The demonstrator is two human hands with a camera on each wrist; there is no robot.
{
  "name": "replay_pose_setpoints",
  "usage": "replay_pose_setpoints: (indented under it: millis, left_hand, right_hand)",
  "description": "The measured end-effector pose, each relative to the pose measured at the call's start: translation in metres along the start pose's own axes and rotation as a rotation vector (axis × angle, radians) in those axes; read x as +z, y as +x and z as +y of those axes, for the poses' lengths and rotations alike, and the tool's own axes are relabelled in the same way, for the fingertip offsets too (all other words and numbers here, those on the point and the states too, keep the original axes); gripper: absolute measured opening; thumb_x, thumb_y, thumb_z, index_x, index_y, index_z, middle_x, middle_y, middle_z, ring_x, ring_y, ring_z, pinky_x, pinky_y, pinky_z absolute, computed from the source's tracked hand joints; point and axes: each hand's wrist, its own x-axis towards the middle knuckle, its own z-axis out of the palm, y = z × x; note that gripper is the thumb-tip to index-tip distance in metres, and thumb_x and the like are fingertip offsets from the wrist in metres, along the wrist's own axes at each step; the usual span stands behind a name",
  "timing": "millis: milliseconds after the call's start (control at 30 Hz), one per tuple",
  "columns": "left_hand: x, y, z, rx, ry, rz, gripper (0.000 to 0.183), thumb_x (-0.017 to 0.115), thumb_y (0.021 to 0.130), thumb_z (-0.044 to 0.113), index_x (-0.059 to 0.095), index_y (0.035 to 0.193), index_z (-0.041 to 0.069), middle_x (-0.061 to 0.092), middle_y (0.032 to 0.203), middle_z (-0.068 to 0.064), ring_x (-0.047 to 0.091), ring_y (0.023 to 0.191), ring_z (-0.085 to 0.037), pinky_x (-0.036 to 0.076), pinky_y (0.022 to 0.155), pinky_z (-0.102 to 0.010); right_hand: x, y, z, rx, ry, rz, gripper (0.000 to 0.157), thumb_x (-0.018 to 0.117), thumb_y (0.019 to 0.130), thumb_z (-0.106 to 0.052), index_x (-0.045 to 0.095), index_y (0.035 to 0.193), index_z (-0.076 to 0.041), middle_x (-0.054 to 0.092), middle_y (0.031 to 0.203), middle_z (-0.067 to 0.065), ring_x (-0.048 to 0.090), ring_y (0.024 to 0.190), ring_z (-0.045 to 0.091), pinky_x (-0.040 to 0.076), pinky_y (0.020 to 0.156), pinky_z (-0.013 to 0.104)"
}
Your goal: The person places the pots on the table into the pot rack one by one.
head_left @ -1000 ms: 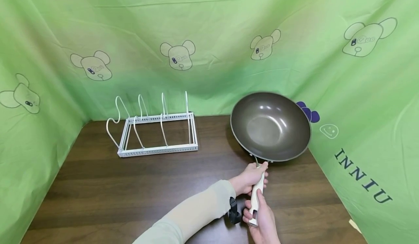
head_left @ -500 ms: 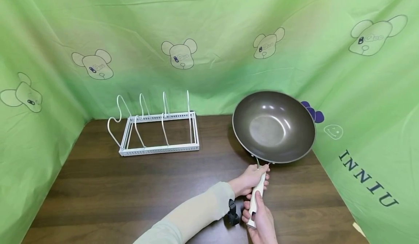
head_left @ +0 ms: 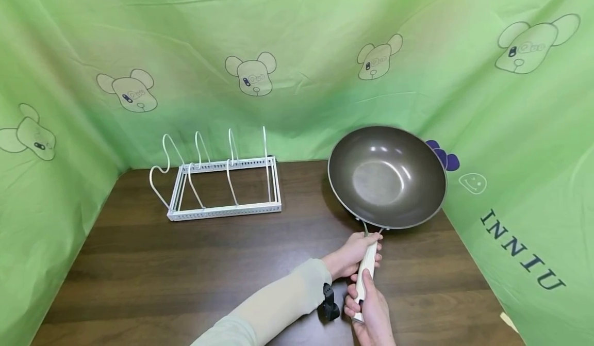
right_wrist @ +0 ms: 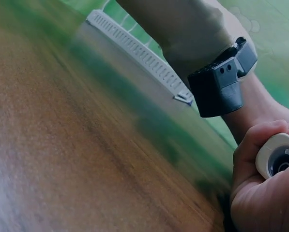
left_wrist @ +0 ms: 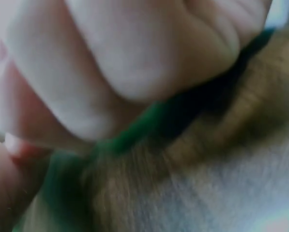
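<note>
A dark wok (head_left: 378, 178) with a white handle (head_left: 367, 263) is at the right of the head view, its grey-brown inside facing up toward the camera. Close to the pan, my left hand (head_left: 350, 253) grips the front part of the handle, thumb on top. Behind it my right hand (head_left: 371, 307) holds the handle's rear end, the thumb laid along it. Curled fingers (left_wrist: 129, 58) of the left hand fill the left wrist view. In the right wrist view, the handle's end (right_wrist: 279, 157) pokes out of the right hand (right_wrist: 265, 198).
A white wire pan rack (head_left: 225, 212) with several upright loops stands at the left back of the brown wooden table (head_left: 185, 268). Green printed cloth (head_left: 301, 103) hangs behind and at both sides. A black wrist camera (head_left: 329, 302) sits on the left sleeve.
The wok shifts slightly right between the first two frames, partly along with the whole view. Since then it looks almost still, and both hands keep their hold on its handle.
</note>
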Motion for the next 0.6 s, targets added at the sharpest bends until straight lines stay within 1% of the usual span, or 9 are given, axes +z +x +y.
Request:
replay_pose_setpoints:
  millis: [167, 267, 333, 433, 500, 600]
  left_hand:
    - [0.0058, -0.0004, -0.0029, 0.066, 0.092, 0.053, 0.031, 0.051, 0.099, 0.025, 0.056, 0.107, -0.005, 0.053, 0.070, -0.002, 0.048, 0.049, -0.011, 0.044, 0.042, -0.021]
    - [0.0051, 0.0008, -0.0057, 0.079, 0.114, 0.066, 0.032, 0.051, 0.099, 0.028, 0.056, 0.104, -0.004, 0.053, 0.067, -0.003, 0.048, 0.047, -0.011, 0.044, 0.040, -0.021]
    - [0.0041, 0.0013, -0.0071, 0.072, 0.115, 0.054, 0.033, 0.050, 0.100, 0.029, 0.056, 0.103, -0.003, 0.052, 0.066, -0.003, 0.047, 0.047, -0.012, 0.043, 0.039, -0.021]
    - [0.0029, 0.0014, -0.0075, 0.051, 0.097, 0.007, 0.031, 0.048, 0.101, 0.029, 0.053, 0.103, -0.002, 0.049, 0.066, -0.002, 0.045, 0.047, -0.011, 0.042, 0.039, -0.021]
    - [0.0023, 0.0016, -0.0065, 0.040, 0.074, -0.019, 0.029, 0.047, 0.102, 0.028, 0.051, 0.103, -0.001, 0.047, 0.066, -0.002, 0.044, 0.047, -0.011, 0.042, 0.039, -0.022]
    - [0.0013, 0.0026, -0.0042, 0.028, 0.047, -0.032, 0.028, 0.047, 0.101, 0.027, 0.050, 0.103, -0.001, 0.046, 0.066, -0.002, 0.043, 0.047, -0.012, 0.041, 0.039, -0.022]
  right_hand:
    - [0.0042, 0.0013, -0.0020, -0.009, -0.013, 0.051, 0.043, 0.040, 0.098, -0.055, 0.043, 0.099, -0.011, 0.041, 0.064, -0.008, 0.033, 0.045, 0.002, 0.031, 0.040, 0.016]
    - [0.0068, 0.0019, -0.0012, -0.006, -0.029, 0.075, 0.045, 0.040, 0.098, -0.055, 0.043, 0.099, -0.010, 0.041, 0.063, -0.007, 0.033, 0.044, 0.002, 0.032, 0.040, 0.017]
    - [0.0070, 0.0017, -0.0003, -0.006, -0.039, 0.082, 0.045, 0.039, 0.098, -0.054, 0.043, 0.099, -0.010, 0.041, 0.063, -0.007, 0.033, 0.044, 0.002, 0.032, 0.040, 0.017]
    - [0.0068, 0.0004, 0.0002, -0.011, -0.040, 0.088, 0.045, 0.038, 0.099, -0.054, 0.043, 0.098, -0.009, 0.041, 0.062, -0.007, 0.033, 0.043, 0.002, 0.032, 0.039, 0.017]
    - [0.0065, -0.0004, -0.0003, -0.014, -0.033, 0.081, 0.045, 0.038, 0.099, -0.054, 0.044, 0.097, -0.009, 0.041, 0.062, -0.008, 0.032, 0.043, 0.002, 0.031, 0.039, 0.016]
    - [0.0066, -0.0012, -0.0020, -0.019, -0.031, 0.058, 0.045, 0.039, 0.099, -0.054, 0.044, 0.098, -0.009, 0.041, 0.063, -0.008, 0.032, 0.044, 0.002, 0.031, 0.039, 0.016]
